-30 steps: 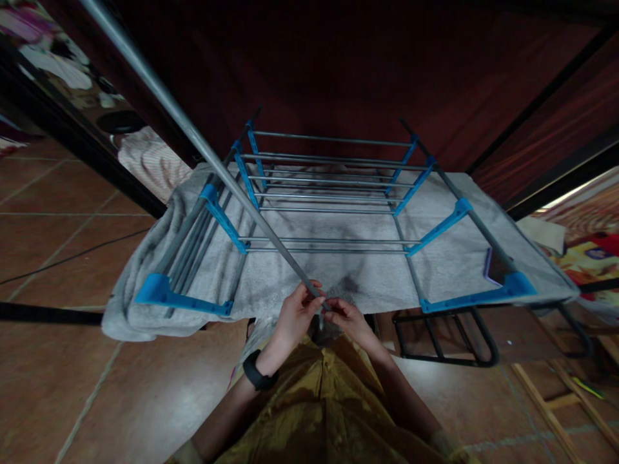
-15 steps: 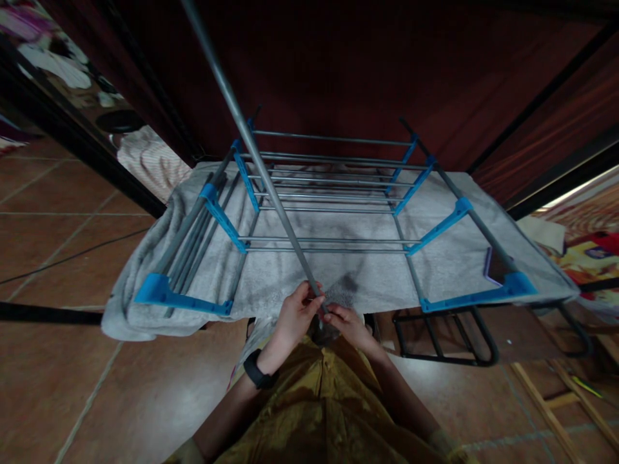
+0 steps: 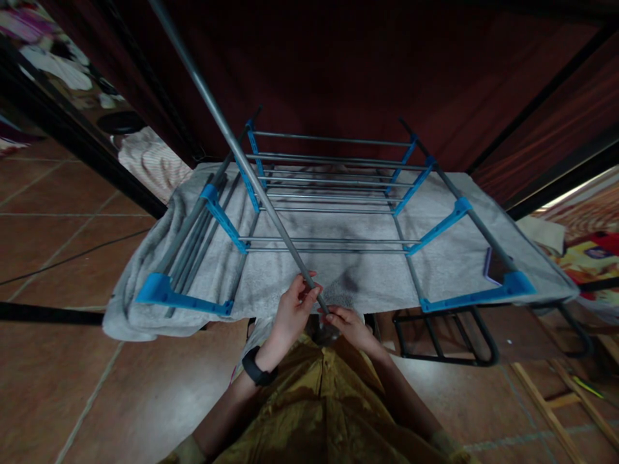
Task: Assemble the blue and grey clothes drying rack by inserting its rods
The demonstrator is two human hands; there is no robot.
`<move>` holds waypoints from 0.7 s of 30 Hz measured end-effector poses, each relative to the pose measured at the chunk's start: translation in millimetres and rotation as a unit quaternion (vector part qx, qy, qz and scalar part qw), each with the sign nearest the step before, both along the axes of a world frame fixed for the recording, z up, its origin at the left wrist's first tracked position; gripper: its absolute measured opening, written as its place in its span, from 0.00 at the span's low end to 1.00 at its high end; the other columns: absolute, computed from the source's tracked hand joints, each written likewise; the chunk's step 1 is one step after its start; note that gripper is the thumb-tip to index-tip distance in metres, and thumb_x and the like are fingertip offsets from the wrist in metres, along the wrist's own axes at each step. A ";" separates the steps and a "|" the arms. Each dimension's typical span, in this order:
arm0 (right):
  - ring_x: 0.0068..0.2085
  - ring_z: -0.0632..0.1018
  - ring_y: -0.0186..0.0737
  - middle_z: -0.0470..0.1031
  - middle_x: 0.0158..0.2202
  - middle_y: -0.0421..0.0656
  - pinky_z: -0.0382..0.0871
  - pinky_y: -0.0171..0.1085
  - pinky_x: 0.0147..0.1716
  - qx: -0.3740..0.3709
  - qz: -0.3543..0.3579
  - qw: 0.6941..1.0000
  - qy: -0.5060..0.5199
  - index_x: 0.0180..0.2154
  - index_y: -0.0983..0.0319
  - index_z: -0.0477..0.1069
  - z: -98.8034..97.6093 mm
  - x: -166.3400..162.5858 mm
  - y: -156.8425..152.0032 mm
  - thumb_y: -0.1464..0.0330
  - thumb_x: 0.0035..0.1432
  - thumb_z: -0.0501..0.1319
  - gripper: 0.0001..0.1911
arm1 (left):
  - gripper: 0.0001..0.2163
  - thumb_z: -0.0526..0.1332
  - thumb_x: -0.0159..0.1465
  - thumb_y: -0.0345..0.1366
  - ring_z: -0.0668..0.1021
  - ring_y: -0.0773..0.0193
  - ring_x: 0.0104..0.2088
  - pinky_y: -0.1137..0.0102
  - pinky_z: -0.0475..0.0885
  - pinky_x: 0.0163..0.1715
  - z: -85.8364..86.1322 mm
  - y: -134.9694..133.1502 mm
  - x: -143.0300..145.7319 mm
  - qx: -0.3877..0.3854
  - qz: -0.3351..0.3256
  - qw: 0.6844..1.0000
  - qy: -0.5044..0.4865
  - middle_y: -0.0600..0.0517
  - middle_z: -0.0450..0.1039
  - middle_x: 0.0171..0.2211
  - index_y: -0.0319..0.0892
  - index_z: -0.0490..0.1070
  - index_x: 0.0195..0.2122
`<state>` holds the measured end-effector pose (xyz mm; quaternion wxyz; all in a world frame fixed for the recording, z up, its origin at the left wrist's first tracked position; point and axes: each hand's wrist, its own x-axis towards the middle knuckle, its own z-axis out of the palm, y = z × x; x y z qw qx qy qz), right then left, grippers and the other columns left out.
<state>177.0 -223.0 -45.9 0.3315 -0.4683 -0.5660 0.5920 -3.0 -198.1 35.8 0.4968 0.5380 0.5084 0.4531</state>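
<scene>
A long grey metal rod (image 3: 232, 145) slants from the top left down to my hands. My left hand (image 3: 293, 309), with a black watch on the wrist, pinches the rod near its lower end. My right hand (image 3: 349, 324) is closed round the rod's very end, close to my body. In front of me a grey and blue drying rack (image 3: 333, 193) lies flat on a grey towel (image 3: 358, 277). Several loose grey rods (image 3: 191, 241) rest along the rack's left side.
A black metal frame (image 3: 447, 338) sits under the towel's right edge. Wooden slats (image 3: 556, 403) lie on the brown tile floor at the lower right. Dark red curtains hang behind the rack. A striped cloth (image 3: 149, 161) lies at the left.
The rod's far end swung right, then partly back to the left. My left hand slid slightly up the rod; my right hand stayed at its end.
</scene>
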 end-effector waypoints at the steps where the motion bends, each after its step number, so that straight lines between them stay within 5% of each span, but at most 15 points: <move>1: 0.41 0.80 0.43 0.82 0.38 0.42 0.73 0.42 0.45 -0.001 0.002 1.000 -0.007 0.39 0.55 0.79 -0.5 -0.3 0.4 0.50 0.62 0.58 0.19 | 0.17 0.61 0.66 0.43 0.79 0.60 0.39 0.66 0.74 0.39 0.0 -0.3 0.3 0.001 -0.002 1.000 0.002 0.49 0.78 0.38 0.43 0.67 0.53; 21: 0.41 0.79 0.43 0.81 0.38 0.41 0.72 0.40 0.44 0.002 0.020 0.999 -0.034 0.39 0.55 0.79 -4.8 -4.7 3.3 0.56 0.61 0.60 0.13 | 0.15 0.60 0.66 0.43 0.80 0.59 0.40 0.66 0.74 0.39 -1.3 1.6 0.6 0.005 -0.001 1.000 0.013 0.49 0.78 0.38 0.43 0.68 0.51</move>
